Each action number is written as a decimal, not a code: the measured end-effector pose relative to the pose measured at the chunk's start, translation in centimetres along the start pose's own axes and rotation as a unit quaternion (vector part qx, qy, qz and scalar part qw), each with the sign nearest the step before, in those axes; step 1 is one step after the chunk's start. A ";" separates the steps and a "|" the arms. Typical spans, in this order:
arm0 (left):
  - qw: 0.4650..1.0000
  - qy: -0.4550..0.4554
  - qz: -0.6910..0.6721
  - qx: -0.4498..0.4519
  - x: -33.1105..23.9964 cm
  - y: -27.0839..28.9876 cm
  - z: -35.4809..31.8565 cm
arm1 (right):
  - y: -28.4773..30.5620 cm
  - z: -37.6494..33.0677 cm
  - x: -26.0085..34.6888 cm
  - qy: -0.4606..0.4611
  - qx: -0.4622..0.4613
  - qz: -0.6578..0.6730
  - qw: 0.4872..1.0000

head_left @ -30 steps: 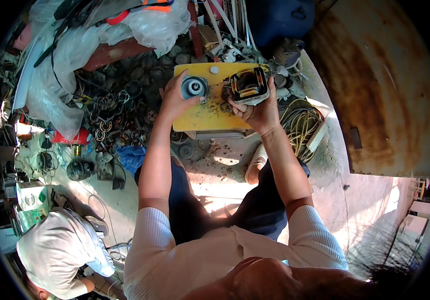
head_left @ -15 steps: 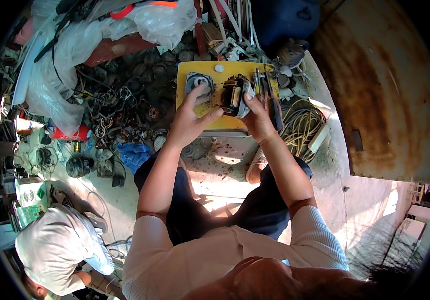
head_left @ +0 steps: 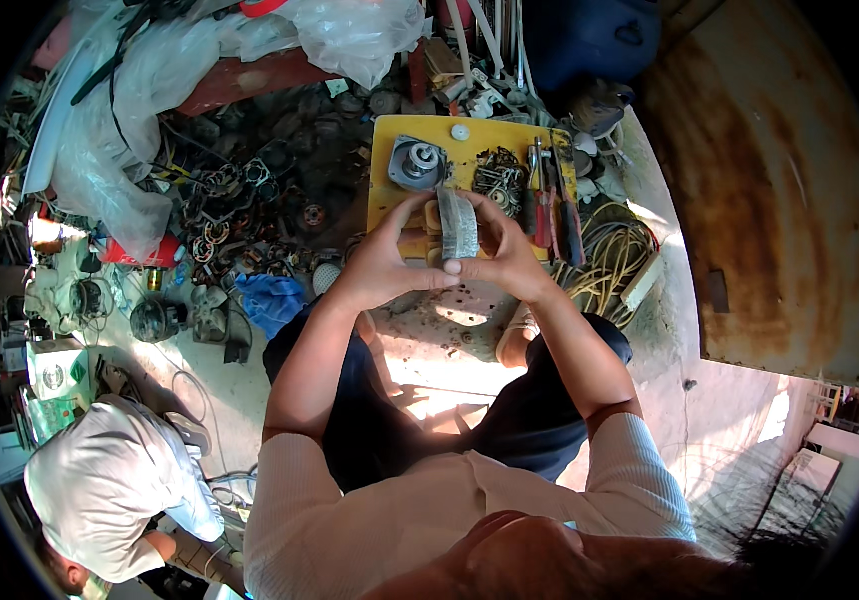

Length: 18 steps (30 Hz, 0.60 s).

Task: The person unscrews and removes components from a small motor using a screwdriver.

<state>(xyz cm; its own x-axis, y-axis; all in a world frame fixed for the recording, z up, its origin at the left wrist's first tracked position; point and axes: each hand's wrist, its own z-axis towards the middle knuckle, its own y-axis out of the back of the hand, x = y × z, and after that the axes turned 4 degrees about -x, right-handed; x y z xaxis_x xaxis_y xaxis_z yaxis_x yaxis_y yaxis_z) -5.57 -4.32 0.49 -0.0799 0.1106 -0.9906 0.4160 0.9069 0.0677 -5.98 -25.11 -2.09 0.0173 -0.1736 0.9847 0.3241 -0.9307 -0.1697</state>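
Between my two hands a motor stator (head_left: 460,226), a ring of grey metal with tan windings at its side, is held up on edge over the near side of a yellow board (head_left: 386,140). My left hand (head_left: 382,262) curls round its left side, and my right hand (head_left: 512,262) grips it from the right. The thumbs meet at its near end; some fingertips are hidden behind it. On the board beyond my left hand lies a grey motor end housing (head_left: 418,163) with a round hub. A pile of screws and small metal parts (head_left: 500,182) sits beyond the right hand.
Red-handled hand tools (head_left: 544,222) lie along the board's right edge, by a coil of yellowish cable (head_left: 605,255). Left of the board spreads a heap of scrap motor parts (head_left: 240,205). A blue cloth (head_left: 270,302) lies near my left knee. Another person (head_left: 115,490) crouches at lower left.
My right hand has brought the stator left and nearer, turning it on edge. The left hand has left the end housing and closed on the stator. The small metal pile is now uncovered.
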 end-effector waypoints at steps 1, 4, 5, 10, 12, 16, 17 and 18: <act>1.000 0.000 0.012 -0.006 0.1 0.1 -0.1 | -0.2 0.0 0.1 -0.011 0.006 0.009 1.000; 0.999 -0.033 0.037 -0.016 1.0 0.4 0.0 | -0.6 0.0 1.1 -0.035 0.021 0.013 0.999; 0.997 -0.027 0.069 -0.016 1.1 0.5 -0.1 | -0.7 0.0 1.4 -0.039 0.026 -0.001 0.999; 0.992 -0.036 0.119 -0.038 1.9 0.6 -0.3 | -0.1 0.6 1.1 -0.014 0.033 -0.108 0.993; 0.991 -0.042 0.115 -0.046 2.0 0.4 -0.3 | 0.0 0.7 1.2 -0.026 0.036 -0.107 0.993; 0.988 -0.036 0.126 -0.088 2.9 0.5 -0.5 | -0.6 0.7 1.8 -0.010 0.010 -0.124 0.992; 0.988 -0.039 0.122 -0.090 3.0 0.6 -0.4 | -0.6 0.7 1.7 0.005 -0.003 -0.136 0.991; 0.988 -0.042 0.119 -0.091 3.0 0.7 -0.1 | -0.5 0.7 1.5 0.019 -0.017 -0.148 0.989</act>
<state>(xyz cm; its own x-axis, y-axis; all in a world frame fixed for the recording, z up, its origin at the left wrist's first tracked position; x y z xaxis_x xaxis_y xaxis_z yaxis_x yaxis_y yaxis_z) -5.67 -3.32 -2.45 0.0786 0.3025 -0.9499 0.2441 0.9180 0.3125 -5.50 -24.66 -0.49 -0.1099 0.0961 0.9893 0.2776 -0.9527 0.1234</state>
